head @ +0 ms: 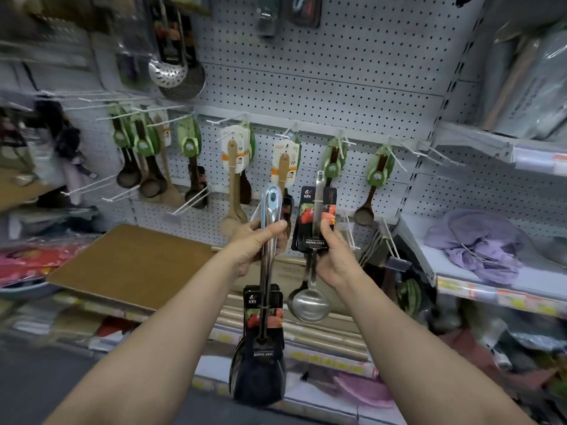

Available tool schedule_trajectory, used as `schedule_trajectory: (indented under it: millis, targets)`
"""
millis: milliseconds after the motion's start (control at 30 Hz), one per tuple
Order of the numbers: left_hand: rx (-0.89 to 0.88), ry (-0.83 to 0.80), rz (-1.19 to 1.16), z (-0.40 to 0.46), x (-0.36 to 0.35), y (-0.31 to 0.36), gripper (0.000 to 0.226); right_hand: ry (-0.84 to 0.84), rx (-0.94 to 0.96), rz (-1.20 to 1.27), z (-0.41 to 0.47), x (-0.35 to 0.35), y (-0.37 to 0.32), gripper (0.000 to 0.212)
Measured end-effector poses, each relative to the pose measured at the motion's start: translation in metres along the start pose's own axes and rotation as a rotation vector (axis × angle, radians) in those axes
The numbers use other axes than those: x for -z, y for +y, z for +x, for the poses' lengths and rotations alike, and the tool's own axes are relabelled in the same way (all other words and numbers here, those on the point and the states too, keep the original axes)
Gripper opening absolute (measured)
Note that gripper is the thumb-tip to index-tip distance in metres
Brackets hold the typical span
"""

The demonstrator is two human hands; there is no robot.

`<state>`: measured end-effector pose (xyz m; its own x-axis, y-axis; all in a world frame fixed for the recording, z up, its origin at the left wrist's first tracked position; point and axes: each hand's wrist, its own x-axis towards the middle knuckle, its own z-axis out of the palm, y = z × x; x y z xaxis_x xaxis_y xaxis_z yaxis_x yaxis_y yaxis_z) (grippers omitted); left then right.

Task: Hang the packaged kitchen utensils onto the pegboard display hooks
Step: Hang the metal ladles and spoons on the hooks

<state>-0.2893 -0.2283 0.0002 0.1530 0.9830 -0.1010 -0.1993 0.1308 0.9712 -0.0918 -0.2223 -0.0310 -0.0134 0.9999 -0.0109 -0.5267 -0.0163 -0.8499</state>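
My left hand [256,245] grips the shiny handles of a bundle of steel utensils [266,262]; their black cards and heads [259,363] hang below my wrist. My right hand [333,256] pinches the black card [316,219] of a packaged steel ladle, whose bowl [310,303] hangs below. The ladle's handle tip [320,177] points up at the white pegboard [322,72]. Bare white hooks [348,231] stick out just right of my right hand.
Wooden spoons on green and white cards [236,154] hang along a hook rail above my hands. Steel skimmers [176,72] hang at the upper left. A brown board [132,265] lies on the lower shelf. A shelf at the right holds purple cloth [478,243].
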Motion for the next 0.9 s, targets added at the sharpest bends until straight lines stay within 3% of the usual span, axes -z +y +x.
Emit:
schedule_trajectory:
  millis: [433,533,600,900]
  targets:
    - [-0.042,0.248,-0.012,-0.084,0.132,0.021,0.061,-0.131,-0.156,-0.032,-0.022,-0.135,0.091,0.067]
    - [-0.062,0.314,-0.022,-0.093,0.174,0.028,0.066,-0.165,-0.190,-0.045,-0.017,-0.176,0.116,0.048]
    - [-0.075,0.348,-0.035,-0.097,0.207,0.034,0.069,-0.180,-0.228,-0.059,-0.014,-0.206,0.134,0.040]
    - [-0.106,0.491,-0.067,-0.109,0.404,0.076,0.067,-0.231,-0.307,-0.108,0.022,-0.383,0.241,0.049]
